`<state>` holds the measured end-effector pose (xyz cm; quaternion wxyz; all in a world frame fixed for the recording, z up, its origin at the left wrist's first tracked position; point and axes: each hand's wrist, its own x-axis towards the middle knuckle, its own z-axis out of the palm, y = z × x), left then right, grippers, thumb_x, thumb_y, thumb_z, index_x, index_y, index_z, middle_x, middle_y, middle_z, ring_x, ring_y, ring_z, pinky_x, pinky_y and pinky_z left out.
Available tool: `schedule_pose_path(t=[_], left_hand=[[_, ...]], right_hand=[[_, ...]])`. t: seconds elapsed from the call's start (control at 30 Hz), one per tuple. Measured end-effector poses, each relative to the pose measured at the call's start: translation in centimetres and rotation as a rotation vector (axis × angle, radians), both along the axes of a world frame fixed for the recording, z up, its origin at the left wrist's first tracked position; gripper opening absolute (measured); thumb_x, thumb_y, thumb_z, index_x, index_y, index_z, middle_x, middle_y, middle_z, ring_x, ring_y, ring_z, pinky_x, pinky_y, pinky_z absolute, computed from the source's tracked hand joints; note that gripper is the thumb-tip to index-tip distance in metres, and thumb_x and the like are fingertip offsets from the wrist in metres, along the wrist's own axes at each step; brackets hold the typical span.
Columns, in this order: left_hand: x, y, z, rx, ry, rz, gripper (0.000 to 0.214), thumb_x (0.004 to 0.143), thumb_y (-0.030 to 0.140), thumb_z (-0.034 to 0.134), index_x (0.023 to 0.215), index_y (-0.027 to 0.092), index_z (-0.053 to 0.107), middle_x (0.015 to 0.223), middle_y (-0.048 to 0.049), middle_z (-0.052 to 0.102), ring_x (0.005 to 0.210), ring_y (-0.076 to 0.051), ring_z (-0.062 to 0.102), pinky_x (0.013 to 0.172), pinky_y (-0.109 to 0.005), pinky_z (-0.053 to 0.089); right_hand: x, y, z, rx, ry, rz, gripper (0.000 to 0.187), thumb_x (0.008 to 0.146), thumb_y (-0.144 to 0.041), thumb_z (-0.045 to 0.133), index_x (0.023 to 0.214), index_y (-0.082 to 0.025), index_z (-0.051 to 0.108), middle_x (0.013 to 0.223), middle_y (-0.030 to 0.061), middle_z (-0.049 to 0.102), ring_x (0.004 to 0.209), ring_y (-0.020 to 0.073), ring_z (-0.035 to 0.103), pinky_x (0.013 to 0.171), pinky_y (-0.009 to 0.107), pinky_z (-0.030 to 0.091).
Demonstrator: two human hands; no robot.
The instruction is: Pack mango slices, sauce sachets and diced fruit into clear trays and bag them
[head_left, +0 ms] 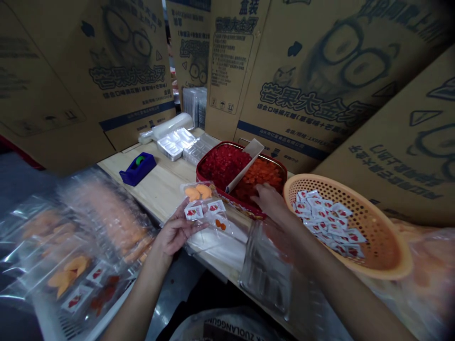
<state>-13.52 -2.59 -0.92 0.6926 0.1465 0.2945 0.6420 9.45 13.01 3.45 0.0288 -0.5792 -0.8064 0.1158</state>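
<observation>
My left hand (176, 232) holds up a transparent plastic packet (202, 203) containing orange dried fruit pieces and small red-and-white sachets. My right hand (272, 201) reaches over the rim of a red two-part tray (241, 199), with its fingertips at the orange diced pieces (261, 175). Red diced pieces (222, 166) fill the other side. A pale plastic scoop (245, 166) leans across the middle of the tray. Nothing shows in my right hand's fingers.
A round orange basket (377, 232) holds several sachets. Filled plastic packets (81, 246) are heaped at the left. A transparent moulded tray (265, 270) lies below my right arm. A blue tape dispenser (138, 169), stacked trays (176, 143) and cardboard boxes (313, 85) stand beyond.
</observation>
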Motion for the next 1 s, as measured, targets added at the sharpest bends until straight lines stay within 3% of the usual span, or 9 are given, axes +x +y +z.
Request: schedule_pose_path(t=[0.1,0.17,0.23,0.37,0.53,0.73,0.87,1.0], left_hand=[[-0.5,-0.1,0.0,-0.007,-0.003,0.024,0.074,0.066,-0.007,0.050,0.130,0.028,0.039,0.130,-0.0070,0.051,0.119,-0.030,0.046,0.100,-0.057,0.033],[-0.8,-0.2,-0.1,-0.023,0.005,0.061,0.071,0.066,-0.008,0.050,0.127,0.028,0.042,0.129,-0.0066,0.051,0.119,-0.030,0.045,0.100,-0.057,0.033],[-1.1,-0.2,-0.1,-0.031,0.014,0.091,0.069,0.066,-0.008,0.050,0.125,0.027,0.045,0.128,-0.0063,0.052,0.118,-0.030,0.046,0.100,-0.056,0.034],[-1.6,0.2,-0.2,-0.002,0.022,0.133,0.066,0.066,-0.007,0.051,0.123,0.026,0.046,0.127,-0.0066,0.053,0.117,-0.030,0.048,0.098,-0.055,0.037],[-1.6,1.1,0.0,0.014,0.041,0.180,0.070,0.064,-0.009,0.052,0.123,0.028,0.045,0.126,-0.0056,0.053,0.113,-0.029,0.052,0.096,-0.054,0.040],[-0.7,2.4,0.2,-0.015,0.013,0.216,0.062,0.062,-0.008,0.053,0.114,0.026,0.050,0.117,-0.0041,0.059,0.104,-0.026,0.058,0.094,-0.052,0.042],[-0.2,2.8,0.4,-0.022,0.025,0.230,0.061,0.061,-0.009,0.052,0.110,0.027,0.052,0.116,-0.0014,0.059,0.103,-0.024,0.058,0.092,-0.047,0.044],[0.1,2.9,0.5,-0.061,0.045,0.247,0.065,0.058,-0.009,0.053,0.113,0.026,0.051,0.112,-0.0010,0.060,0.088,-0.018,0.062,0.084,-0.041,0.049]], right_hand=[[0.4,2.3,-2.1,-0.107,-0.076,-0.023,0.045,0.067,-0.024,0.069,0.109,-0.013,0.056,0.111,0.0162,0.054,0.100,0.0256,0.052,0.076,0.029,0.040],[0.5,3.0,-3.1,-0.119,-0.030,-0.007,0.039,0.067,-0.021,0.068,0.104,-0.014,0.058,0.104,0.0124,0.059,0.093,0.0212,0.056,0.073,0.026,0.041],[0.7,3.3,-3.7,-0.121,0.012,-0.010,0.020,0.070,-0.014,0.062,0.090,-0.015,0.063,0.090,0.0078,0.064,0.082,0.0164,0.058,0.069,0.023,0.040],[1.3,3.6,-3.9,-0.100,0.112,-0.072,0.014,0.071,-0.007,0.053,0.072,-0.015,0.065,0.074,0.0033,0.066,0.070,0.0129,0.059,0.065,0.021,0.041],[1.8,3.3,-2.7,-0.057,0.313,-0.131,0.018,0.074,-0.017,0.050,0.084,-0.015,0.064,0.077,0.0019,0.066,0.065,0.0114,0.059,0.060,0.020,0.046],[-1.5,-0.8,1.4,-0.267,0.914,-0.042,0.013,0.066,-0.027,0.058,0.074,-0.017,0.061,0.069,-0.0009,0.061,0.053,0.0085,0.050,0.049,0.020,0.044],[-5.2,-4.5,3.0,-0.493,1.002,0.160,0.017,0.063,-0.030,0.062,0.073,-0.016,0.061,0.061,-0.0038,0.056,0.050,0.0071,0.046,0.047,0.018,0.039],[-8.3,-6.7,2.0,-0.616,1.022,0.270,0.012,0.065,-0.026,0.058,0.069,-0.016,0.060,0.056,-0.0048,0.052,0.050,0.0072,0.044,0.047,0.019,0.038]])
